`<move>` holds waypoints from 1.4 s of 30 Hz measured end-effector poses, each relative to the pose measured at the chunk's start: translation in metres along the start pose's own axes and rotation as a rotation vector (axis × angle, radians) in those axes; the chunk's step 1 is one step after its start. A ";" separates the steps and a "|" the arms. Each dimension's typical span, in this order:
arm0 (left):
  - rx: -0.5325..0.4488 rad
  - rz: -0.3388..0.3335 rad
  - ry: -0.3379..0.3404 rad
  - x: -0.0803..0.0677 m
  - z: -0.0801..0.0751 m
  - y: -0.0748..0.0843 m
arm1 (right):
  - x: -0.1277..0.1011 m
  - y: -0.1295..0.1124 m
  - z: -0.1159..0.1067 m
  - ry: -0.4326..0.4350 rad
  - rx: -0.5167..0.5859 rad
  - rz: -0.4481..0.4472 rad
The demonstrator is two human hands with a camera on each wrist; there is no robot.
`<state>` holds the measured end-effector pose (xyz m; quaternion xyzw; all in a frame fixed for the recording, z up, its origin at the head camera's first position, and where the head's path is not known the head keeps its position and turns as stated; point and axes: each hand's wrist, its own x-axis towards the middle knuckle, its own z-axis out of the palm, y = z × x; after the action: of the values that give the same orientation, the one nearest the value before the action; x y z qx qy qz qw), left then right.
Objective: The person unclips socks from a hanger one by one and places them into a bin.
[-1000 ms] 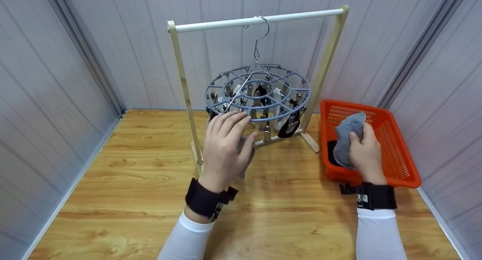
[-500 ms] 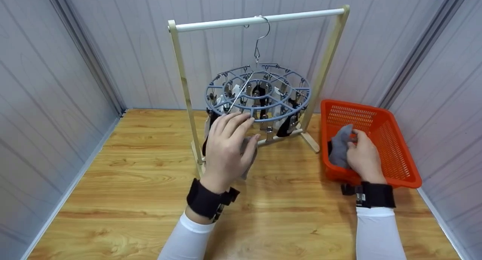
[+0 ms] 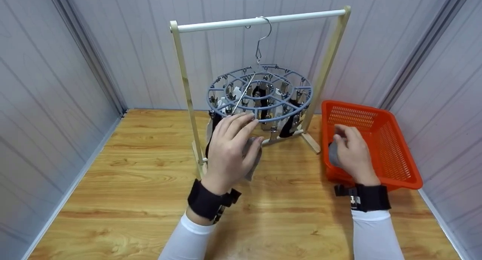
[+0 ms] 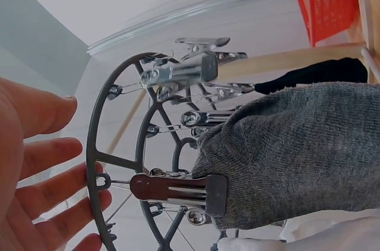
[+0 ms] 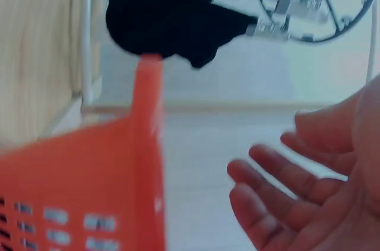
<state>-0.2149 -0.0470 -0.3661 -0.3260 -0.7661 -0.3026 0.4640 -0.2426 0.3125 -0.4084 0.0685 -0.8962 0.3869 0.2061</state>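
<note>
One grey sock (image 4: 297, 150) hangs lengthwise, seemingly toe-down, from its clip (image 4: 178, 187).

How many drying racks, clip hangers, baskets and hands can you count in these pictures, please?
Wooden drying rack with white rail: 1
Round grey plastic clip hanger: 1
Orange plastic mesh basket: 1
Bare hands, left hand and right hand: 2
Total: 5

Grey sock (image 4: 291, 150) clipped on round hanger (image 3: 259, 95).
</note>
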 end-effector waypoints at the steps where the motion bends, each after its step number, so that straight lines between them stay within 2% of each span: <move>1: -0.004 0.001 -0.001 0.000 0.000 0.000 | 0.000 -0.003 0.002 -0.005 0.009 -0.018; 16: -0.069 0.036 -0.035 -0.001 0.002 0.008 | -0.005 -0.030 0.025 -0.056 -0.032 -0.191; 22: -0.061 0.052 0.021 0.001 0.002 0.007 | -0.008 -0.036 0.035 -0.142 -0.014 -0.205; 26: -0.020 0.018 0.047 0.000 0.000 0.004 | -0.010 -0.039 0.043 -0.224 0.018 -0.218; 30: 0.042 -0.028 0.030 -0.001 -0.003 0.000 | -0.012 -0.043 0.055 -0.299 0.080 -0.238; 37: 0.104 -0.085 0.010 -0.003 -0.003 -0.002 | -0.016 -0.047 0.080 -0.437 0.238 -0.165; 42: 0.115 -0.087 0.008 -0.003 -0.001 0.000 | -0.018 -0.045 0.093 -0.476 0.371 -0.077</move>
<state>-0.2139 -0.0483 -0.3683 -0.2638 -0.7939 -0.2793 0.4713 -0.2430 0.2139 -0.4435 0.2278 -0.8301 0.5089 -0.0110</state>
